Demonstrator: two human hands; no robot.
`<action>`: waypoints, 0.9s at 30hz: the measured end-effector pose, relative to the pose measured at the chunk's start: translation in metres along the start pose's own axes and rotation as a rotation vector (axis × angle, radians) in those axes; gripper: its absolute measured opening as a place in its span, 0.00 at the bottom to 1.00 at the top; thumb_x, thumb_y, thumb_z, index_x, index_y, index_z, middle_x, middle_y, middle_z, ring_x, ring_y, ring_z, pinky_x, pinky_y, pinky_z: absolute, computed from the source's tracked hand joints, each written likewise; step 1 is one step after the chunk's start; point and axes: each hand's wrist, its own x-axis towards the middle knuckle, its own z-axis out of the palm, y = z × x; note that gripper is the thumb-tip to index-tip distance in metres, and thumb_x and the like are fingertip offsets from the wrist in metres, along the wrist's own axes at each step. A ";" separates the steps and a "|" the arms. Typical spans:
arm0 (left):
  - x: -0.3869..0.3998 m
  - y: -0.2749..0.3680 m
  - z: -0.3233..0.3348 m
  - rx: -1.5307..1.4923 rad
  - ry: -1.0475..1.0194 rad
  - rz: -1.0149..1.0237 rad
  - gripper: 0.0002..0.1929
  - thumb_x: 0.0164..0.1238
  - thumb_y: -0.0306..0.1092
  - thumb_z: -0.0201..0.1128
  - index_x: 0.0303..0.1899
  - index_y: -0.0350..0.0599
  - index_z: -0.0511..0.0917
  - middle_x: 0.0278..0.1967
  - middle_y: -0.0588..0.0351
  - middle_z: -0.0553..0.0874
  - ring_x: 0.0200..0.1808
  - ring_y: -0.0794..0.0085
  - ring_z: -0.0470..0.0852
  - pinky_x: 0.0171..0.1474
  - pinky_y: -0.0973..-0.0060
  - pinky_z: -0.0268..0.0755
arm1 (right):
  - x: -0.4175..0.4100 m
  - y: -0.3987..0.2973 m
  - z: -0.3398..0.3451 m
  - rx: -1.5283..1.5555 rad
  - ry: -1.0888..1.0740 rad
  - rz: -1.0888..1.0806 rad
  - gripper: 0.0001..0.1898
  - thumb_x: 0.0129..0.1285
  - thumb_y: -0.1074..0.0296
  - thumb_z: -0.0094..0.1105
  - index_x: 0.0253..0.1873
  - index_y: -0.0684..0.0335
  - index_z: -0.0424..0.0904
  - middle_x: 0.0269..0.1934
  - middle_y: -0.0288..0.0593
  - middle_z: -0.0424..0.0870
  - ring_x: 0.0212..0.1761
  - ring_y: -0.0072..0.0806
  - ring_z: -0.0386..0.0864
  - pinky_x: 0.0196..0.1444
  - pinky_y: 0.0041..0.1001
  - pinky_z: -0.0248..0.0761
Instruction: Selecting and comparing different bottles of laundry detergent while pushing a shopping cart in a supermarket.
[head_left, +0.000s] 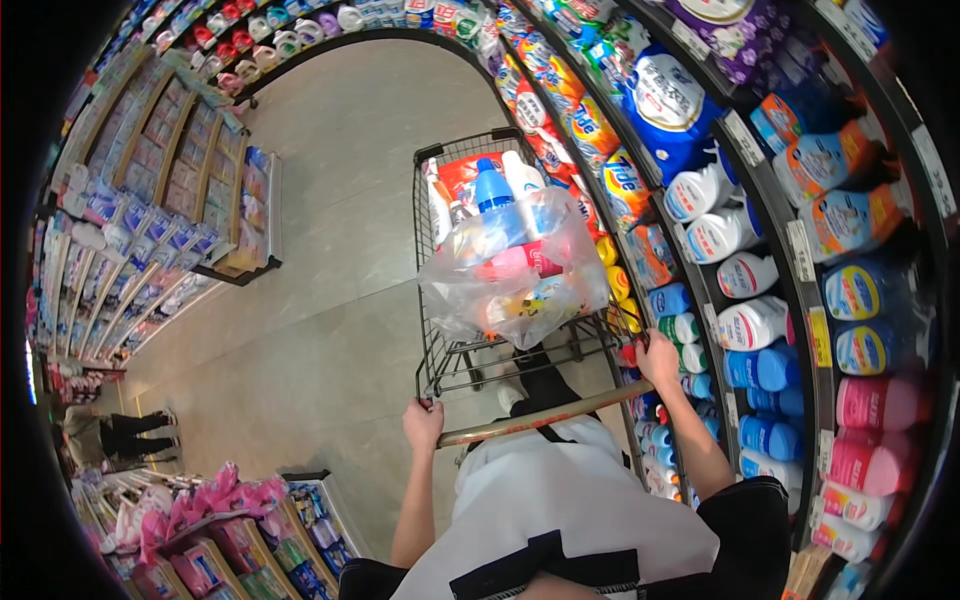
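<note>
My left hand (423, 422) is closed around the left side of the metal frame of a shopping cart (421, 300), beside the end of its handle bar (540, 420). On the other side, my right hand (658, 360) grips the frame near the bar's right end. In the wire basket lies a clear plastic bag (450, 285) with several goods in and around it. A blue bottle (492, 187) and a white bottle (523, 176) stand up at its far side, a pink bottle (517, 260) lies within it, and a red package (461, 174) is behind them.
Shelves of detergent bags (671, 105) and bottles (765, 367) run close along the right. A display rack (172, 142) stands at the left, another rack (225, 555) at the lower left. More shelves of bottles (307, 30) curve across the far end. A person (112, 433) stands at the far left.
</note>
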 end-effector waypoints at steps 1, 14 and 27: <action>-0.002 -0.004 0.001 -0.044 0.000 0.001 0.11 0.41 0.36 0.59 0.24 0.38 0.71 0.19 0.46 0.77 0.26 0.55 0.77 0.32 0.66 0.69 | -0.004 0.001 -0.001 0.003 0.021 -0.017 0.10 0.48 0.66 0.52 0.29 0.68 0.67 0.27 0.55 0.75 0.28 0.48 0.74 0.29 0.38 0.68; -0.020 -0.033 0.005 -0.355 -0.223 -0.367 0.11 0.47 0.29 0.56 0.32 0.32 0.68 0.21 0.54 0.77 0.18 0.72 0.78 0.17 0.79 0.67 | -0.029 -0.032 -0.021 0.217 0.077 -0.320 0.24 0.39 0.73 0.56 0.46 0.67 0.64 0.41 0.50 0.68 0.45 0.44 0.65 0.48 0.37 0.56; -0.033 -0.020 -0.005 0.242 -0.207 -0.418 0.13 0.46 0.40 0.55 0.26 0.37 0.75 0.24 0.42 0.79 0.31 0.51 0.77 0.36 0.63 0.70 | 0.275 -0.200 0.148 0.269 -0.044 -0.582 0.30 0.46 0.66 0.56 0.53 0.71 0.56 0.47 0.57 0.67 0.50 0.46 0.64 0.52 0.34 0.59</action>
